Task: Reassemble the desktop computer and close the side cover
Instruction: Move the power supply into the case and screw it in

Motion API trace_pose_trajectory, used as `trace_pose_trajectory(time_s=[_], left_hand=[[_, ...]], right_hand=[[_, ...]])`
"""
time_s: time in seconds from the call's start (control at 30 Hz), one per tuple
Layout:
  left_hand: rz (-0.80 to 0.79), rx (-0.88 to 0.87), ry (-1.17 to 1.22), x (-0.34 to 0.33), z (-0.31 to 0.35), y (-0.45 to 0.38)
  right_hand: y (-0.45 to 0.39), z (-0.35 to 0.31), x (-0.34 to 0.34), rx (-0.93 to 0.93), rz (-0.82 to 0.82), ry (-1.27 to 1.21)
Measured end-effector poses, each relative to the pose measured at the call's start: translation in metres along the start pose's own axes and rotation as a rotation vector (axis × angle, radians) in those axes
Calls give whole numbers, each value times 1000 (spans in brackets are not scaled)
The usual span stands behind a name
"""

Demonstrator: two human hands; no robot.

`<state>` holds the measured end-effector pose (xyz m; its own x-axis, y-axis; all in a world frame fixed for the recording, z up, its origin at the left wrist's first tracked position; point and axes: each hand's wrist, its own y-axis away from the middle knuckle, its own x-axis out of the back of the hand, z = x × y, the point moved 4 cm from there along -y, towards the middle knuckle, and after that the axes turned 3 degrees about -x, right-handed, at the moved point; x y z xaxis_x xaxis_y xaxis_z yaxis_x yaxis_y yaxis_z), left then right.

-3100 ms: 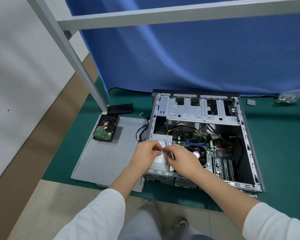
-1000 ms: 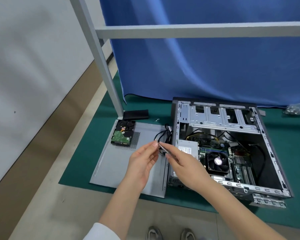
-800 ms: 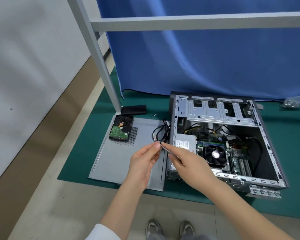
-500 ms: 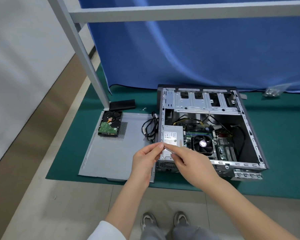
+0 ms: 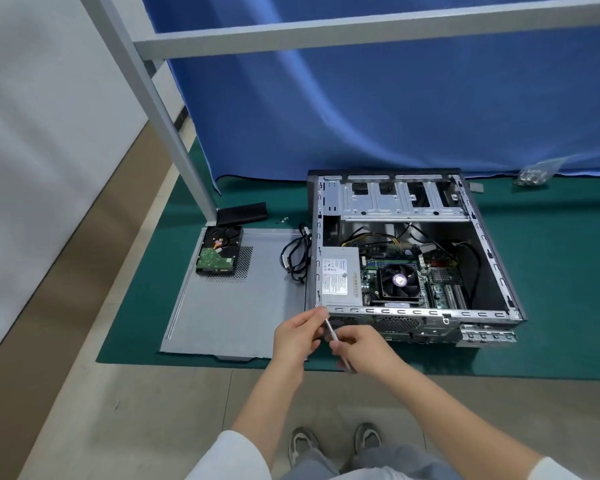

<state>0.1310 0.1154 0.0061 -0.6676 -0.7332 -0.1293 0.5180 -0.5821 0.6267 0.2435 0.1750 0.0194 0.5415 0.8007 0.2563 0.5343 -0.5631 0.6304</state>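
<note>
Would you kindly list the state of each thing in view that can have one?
Computer case: lying on its side, open, cover off.
Side cover: flat on the mat, left of the case.
Hard drive: outside the case, lying on the side cover.
Screwdriver: gripped in the right hand.
Left hand: fingertips pinched at the screwdriver's tip.
Black cables: loose beside the case.

couldn't make out the tip of the screwdriver, covered by the left hand, nor most of its handle inside the right hand. too small to identify: specks on the green mat near the black case, and contents of the clear bag. power supply label unreadable. both sleeves cut off by bottom edge.
</note>
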Motion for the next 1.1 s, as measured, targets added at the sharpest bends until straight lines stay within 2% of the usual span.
trace_pose_trajectory(time_s=[0.13, 0.27, 0.73, 1.1], left_hand=[[37, 37, -76, 0, -7, -4], [36, 71, -104, 0, -13, -9], [-2, 114, -90, 3, -17, -19], [-40, 134, -126, 2, -11, -17]], right_hand=[[-2, 6, -8, -99, -16, -113], [-4, 10, -6, -146, 8, -105], [-9, 7, -14, -118, 133, -64], [-14, 10, -16, -125, 186, -143]])
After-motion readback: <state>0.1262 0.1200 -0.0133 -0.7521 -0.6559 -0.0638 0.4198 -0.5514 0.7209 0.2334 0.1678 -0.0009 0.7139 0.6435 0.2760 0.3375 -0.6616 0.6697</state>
